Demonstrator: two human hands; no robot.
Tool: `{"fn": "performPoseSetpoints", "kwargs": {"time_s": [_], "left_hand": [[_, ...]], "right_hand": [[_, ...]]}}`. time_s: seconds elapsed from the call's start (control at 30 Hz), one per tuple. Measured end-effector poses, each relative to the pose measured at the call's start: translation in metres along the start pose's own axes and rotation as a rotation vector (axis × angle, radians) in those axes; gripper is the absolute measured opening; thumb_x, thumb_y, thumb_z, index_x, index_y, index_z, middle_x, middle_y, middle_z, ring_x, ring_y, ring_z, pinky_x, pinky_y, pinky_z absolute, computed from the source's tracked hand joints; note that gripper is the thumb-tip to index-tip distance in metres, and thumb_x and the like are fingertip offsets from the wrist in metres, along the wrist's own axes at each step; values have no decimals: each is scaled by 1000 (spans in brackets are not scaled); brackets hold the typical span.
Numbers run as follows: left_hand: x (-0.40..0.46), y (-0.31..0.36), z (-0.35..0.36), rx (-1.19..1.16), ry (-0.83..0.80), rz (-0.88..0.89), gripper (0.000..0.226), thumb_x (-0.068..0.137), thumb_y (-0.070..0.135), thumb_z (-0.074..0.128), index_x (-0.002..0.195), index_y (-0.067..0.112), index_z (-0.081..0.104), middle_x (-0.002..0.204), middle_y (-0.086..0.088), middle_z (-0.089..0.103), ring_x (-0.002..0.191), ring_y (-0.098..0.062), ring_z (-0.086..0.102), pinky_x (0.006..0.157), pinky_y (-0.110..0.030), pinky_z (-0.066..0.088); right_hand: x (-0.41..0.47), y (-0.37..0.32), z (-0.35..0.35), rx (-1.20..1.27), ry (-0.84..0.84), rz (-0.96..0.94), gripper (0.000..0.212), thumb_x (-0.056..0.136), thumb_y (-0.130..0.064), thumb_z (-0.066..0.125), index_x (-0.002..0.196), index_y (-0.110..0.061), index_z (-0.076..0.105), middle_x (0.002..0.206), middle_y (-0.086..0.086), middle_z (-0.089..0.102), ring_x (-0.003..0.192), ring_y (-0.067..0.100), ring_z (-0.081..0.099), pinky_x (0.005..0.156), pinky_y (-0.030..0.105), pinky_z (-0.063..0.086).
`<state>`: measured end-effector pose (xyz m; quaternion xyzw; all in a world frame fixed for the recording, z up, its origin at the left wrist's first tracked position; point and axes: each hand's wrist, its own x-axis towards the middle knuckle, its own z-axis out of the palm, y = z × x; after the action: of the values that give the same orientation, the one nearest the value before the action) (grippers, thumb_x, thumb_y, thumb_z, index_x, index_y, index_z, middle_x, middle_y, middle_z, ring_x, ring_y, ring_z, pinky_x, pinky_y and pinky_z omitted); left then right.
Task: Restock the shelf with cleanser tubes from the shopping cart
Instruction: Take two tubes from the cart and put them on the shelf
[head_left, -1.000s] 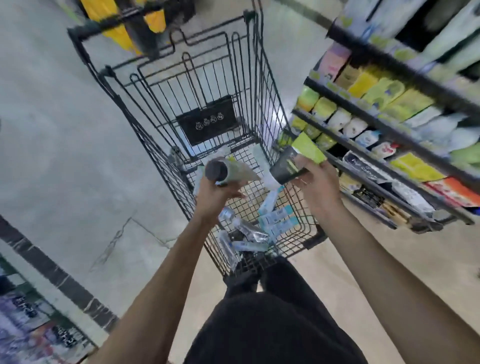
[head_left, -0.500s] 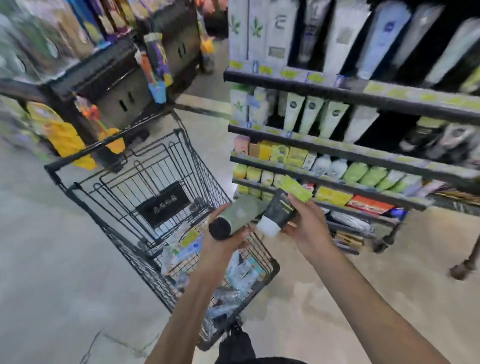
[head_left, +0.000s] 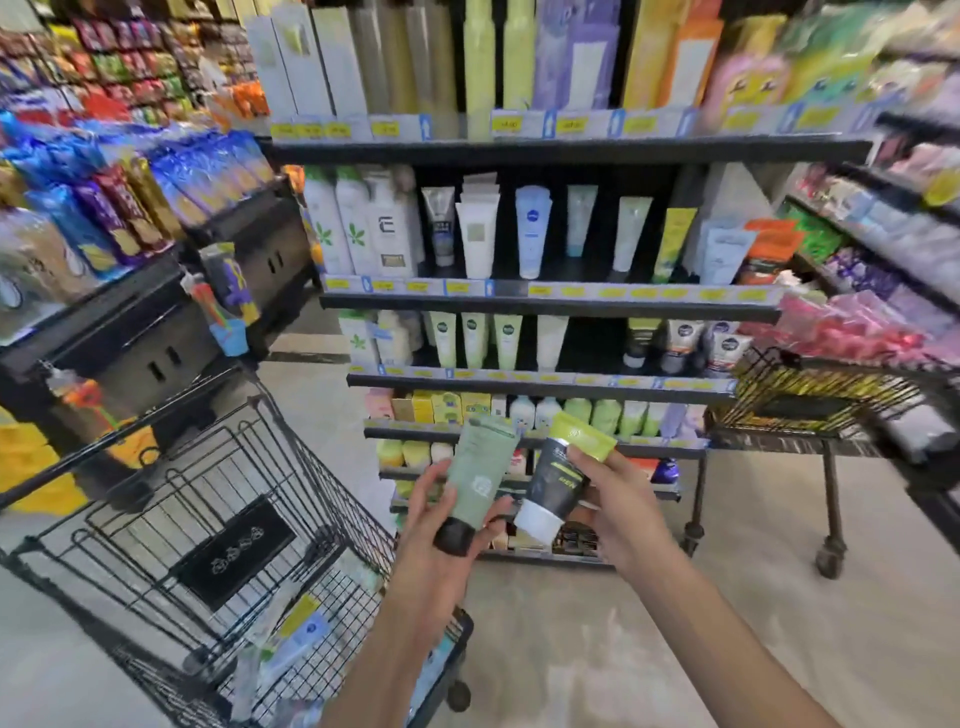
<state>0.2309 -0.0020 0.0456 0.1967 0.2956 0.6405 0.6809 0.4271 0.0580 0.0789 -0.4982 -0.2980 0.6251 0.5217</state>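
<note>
My left hand (head_left: 441, 540) grips a sage-green cleanser tube (head_left: 478, 475) with a black cap pointing down. Beside it, my right hand (head_left: 618, 504) holds a black and lime-green tube (head_left: 558, 480) with a white cap. Both tubes are raised in front of the lower rows of the black shelf unit (head_left: 550, 304), which carries standing tubes and bottles. The black wire shopping cart (head_left: 218, 525) stands at the lower left, with more tubes (head_left: 296, 639) lying in its basket.
A snack display (head_left: 119, 208) fills the left side behind the cart. A wheeled black wire rack (head_left: 810, 400) with pink packs stands to the right of the shelf unit. Grey floor (head_left: 597, 639) lies between me and the shelves.
My view has swung up from the cart to the shelf unit. Both hands have lifted their tubes out of the cart and hold them more upright before the shelves.
</note>
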Motion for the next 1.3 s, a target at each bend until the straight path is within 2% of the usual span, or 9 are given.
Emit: {"fn": "performPoseSetpoints", "kwargs": {"time_s": [0.1, 0.23, 0.3, 0.43, 0.63, 0.77, 0.9, 1.07, 1.3], "left_hand": [[-4, -3, 23, -38, 2, -55, 47, 101, 5, 49, 145, 18, 48, 136, -25, 63, 126, -54, 57, 93, -50, 57], [-6, -11, 45, -121, 41, -105, 41, 100, 8, 47, 140, 0, 51, 132, -30, 64, 125, -51, 59, 91, -48, 49], [-5, -14, 50, -122, 44, -99, 40, 102, 15, 51, 138, 1, 55, 133, -28, 64, 127, -49, 59, 88, -45, 52], [-4, -17, 55, -35, 64, -62, 38, 98, 17, 58, 135, 6, 59, 130, -25, 67, 116, -42, 64, 76, -36, 59], [9, -12, 50, 114, 115, -8, 45, 91, 17, 67, 134, 8, 63, 123, -18, 71, 97, -22, 71, 83, -34, 52], [24, -2, 43, 233, 64, 8, 43, 92, 14, 65, 134, 7, 63, 127, -20, 70, 101, -24, 70, 82, -34, 57], [47, 10, 43, 300, 28, -2, 43, 90, 12, 66, 132, 8, 63, 122, -19, 72, 94, -25, 72, 72, -34, 59], [87, 18, 48, 351, -36, -33, 42, 91, 6, 65, 133, 8, 63, 125, -15, 72, 113, -32, 69, 91, -46, 56], [123, 14, 67, 417, -124, -66, 50, 84, 9, 69, 133, 5, 61, 123, -13, 73, 113, -31, 70, 97, -52, 54]], "right_hand": [[-5, -17, -16, -19, 11, -30, 17, 94, -18, 73, 110, -12, 71, 101, 4, 78, 87, 23, 74, 64, 38, 58], [-6, -30, -35, -29, 21, -54, 16, 94, -18, 74, 108, -11, 71, 102, 7, 77, 89, 25, 72, 62, 35, 57], [-6, -33, -41, -25, 23, -59, 18, 93, -17, 74, 109, -11, 70, 104, 8, 77, 90, 24, 71, 59, 32, 57], [-2, -37, -48, -26, 15, -65, 25, 91, -17, 76, 114, -9, 70, 106, 8, 78, 94, 27, 73, 61, 34, 58], [14, -42, -48, -46, 2, -93, 26, 91, -19, 76, 115, -10, 71, 108, 9, 78, 104, 32, 72, 68, 38, 58], [26, -46, -38, -56, -9, -113, 27, 92, -20, 76, 118, -11, 71, 109, 8, 78, 104, 31, 73, 75, 40, 60], [39, -55, -29, -68, 5, -141, 27, 92, -21, 76, 117, -11, 71, 109, 10, 78, 102, 35, 74, 81, 45, 61], [49, -73, -26, -53, 57, -179, 28, 91, -22, 77, 116, -9, 72, 107, 10, 79, 102, 35, 73, 79, 44, 62], [61, -84, -43, -59, 148, -212, 27, 90, -26, 78, 112, -10, 75, 107, 9, 79, 101, 33, 74, 93, 51, 59]]}}
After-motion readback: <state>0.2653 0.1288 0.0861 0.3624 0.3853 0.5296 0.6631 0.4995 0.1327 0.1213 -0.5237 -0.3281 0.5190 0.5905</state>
